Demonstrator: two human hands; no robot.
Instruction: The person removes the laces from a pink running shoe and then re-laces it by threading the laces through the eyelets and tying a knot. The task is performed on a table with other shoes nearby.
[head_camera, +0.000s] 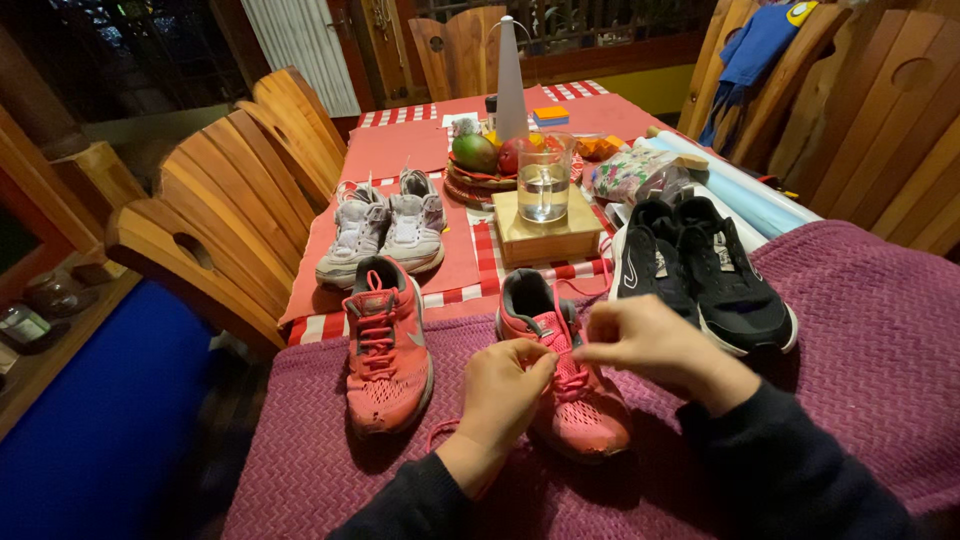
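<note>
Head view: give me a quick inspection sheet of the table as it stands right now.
Surface: table under a purple woven cloth, red checked cloth farther back.
Job's things: pink sneaker under both hands, its lace pinched; second pink sneaker to its left, apart.
Clutter: white sneakers, black sneakers, glass of water on a wooden box, fruit bowl, white cone, rolled paper.
Grippers: left hand and right hand both closed on the lace.
Cables: nothing seen.
Surroundings: wooden chairs around, blue garment on one.
</note>
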